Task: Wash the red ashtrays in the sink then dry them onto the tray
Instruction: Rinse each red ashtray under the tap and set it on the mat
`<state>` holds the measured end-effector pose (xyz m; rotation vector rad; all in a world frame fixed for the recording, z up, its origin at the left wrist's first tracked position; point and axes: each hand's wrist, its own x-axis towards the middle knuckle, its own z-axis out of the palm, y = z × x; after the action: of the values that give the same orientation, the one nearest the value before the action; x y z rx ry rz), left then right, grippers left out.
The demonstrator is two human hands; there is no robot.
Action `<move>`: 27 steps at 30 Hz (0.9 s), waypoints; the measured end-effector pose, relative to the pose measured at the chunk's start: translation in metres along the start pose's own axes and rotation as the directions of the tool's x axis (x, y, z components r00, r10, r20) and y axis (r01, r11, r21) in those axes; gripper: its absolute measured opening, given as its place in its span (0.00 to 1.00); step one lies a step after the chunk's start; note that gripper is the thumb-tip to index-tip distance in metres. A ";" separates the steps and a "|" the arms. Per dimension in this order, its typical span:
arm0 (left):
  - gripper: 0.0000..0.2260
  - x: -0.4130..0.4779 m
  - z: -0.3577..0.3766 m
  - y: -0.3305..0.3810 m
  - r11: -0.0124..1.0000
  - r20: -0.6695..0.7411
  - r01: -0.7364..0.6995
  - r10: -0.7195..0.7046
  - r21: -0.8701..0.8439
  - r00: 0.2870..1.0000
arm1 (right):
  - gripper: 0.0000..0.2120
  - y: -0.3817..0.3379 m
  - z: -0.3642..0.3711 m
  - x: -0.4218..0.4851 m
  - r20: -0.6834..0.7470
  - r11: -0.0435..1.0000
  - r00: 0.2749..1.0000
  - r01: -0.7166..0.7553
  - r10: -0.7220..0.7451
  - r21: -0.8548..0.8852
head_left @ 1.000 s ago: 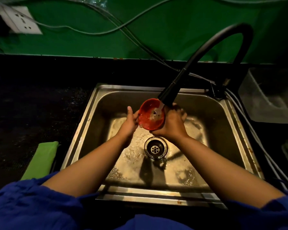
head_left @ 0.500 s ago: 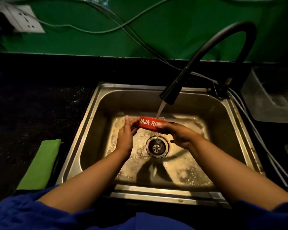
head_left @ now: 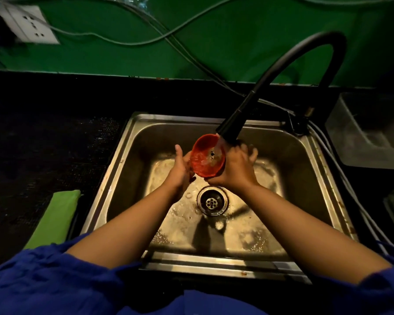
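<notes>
A round red ashtray (head_left: 206,156) is held tilted over the steel sink (head_left: 123,155), its hollow facing me, right under the black tap spout (head_left: 231,128). Water runs from the spout onto the ashtray's upper right edge. My right hand (head_left: 236,169) grips the ashtray from behind and below, fingers curled round its rim. My left hand (head_left: 180,167) holds its left edge, thumb pointing up. Both hands hover above the drain (head_left: 212,202). The sink floor is wet.
A green cloth (head_left: 55,218) lies on the dark counter left of the sink. A clear plastic tub (head_left: 369,133) stands at the right. Cables run along the green wall and down the sink's right side. A wall socket (head_left: 30,25) sits top left.
The ashtray was level half a second ago, its lettered side toward me; now it is lifted and tipped so its hollow faces me under the spout. Both hands rose with it.
</notes>
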<state>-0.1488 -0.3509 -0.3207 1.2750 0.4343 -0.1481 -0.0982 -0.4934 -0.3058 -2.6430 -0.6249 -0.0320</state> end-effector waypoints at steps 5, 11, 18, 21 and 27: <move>0.29 -0.010 0.004 -0.016 0.999 0.033 0.034 -0.035 0.022 0.999 | 0.45 0.017 -0.007 0.003 0.282 0.922 0.951 -0.220 0.129 0.319; 0.28 -0.025 -0.009 -0.027 0.995 -0.027 -0.090 0.090 0.035 0.996 | 0.23 0.014 -0.012 -0.014 0.622 0.500 0.783 -0.533 -0.014 0.682; 0.15 -0.023 -0.006 -0.009 1.000 -0.167 -0.010 0.005 -0.029 0.986 | 0.20 -0.002 0.012 -0.009 0.618 0.299 0.779 -0.618 0.108 0.727; 0.16 -0.023 -0.001 -0.006 0.972 -0.169 0.173 -0.199 -0.157 0.965 | 0.20 -0.005 0.023 -0.010 0.539 0.104 0.824 -0.560 0.173 0.822; 0.17 -0.022 0.004 -0.008 0.947 -0.168 0.221 -0.263 -0.231 0.950 | 0.14 0.002 0.025 -0.015 0.481 0.103 0.863 -0.498 0.154 0.861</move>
<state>-0.1706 -0.3603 -0.3186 1.0280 0.7602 -0.1795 -0.1126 -0.4909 -0.3313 -1.3512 0.0274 0.6840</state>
